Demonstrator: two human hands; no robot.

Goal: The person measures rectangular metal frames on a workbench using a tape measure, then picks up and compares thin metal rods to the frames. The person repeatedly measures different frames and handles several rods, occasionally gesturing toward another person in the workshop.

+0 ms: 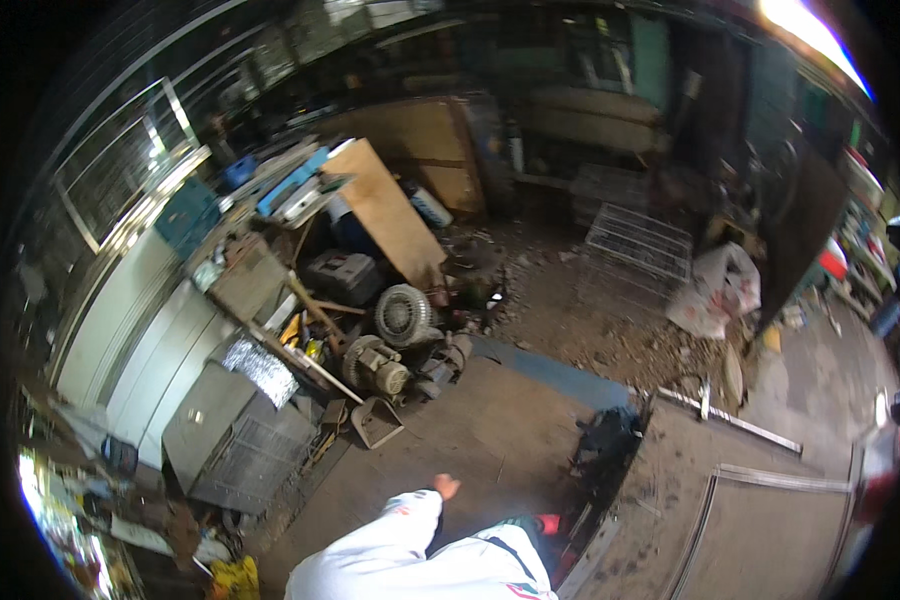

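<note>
My left arm, in a white sleeve (390,535), reaches up from the lower edge. Beyond its cuff, my left hand (448,487) looks curled closed over the brown floor board (470,420); whatever it may hold is hidden. More white cloth (490,565) lies to the right at the lower edge, and I cannot make out my right hand there. Just past that cloth shows a small red thing (548,523) beside something dark, too blurred to name. Ahead of my left hand, a dustpan-like scoop (377,424) rests by the scrap.
Old motors (403,315) and a leaning wooden board (385,210) crowd the left. A wire rack (638,245) and a white sack (718,290) stand on rubble ahead. To the right, a metal bar (735,420) and a framed panel (765,540) lie beside a black bundle (607,437).
</note>
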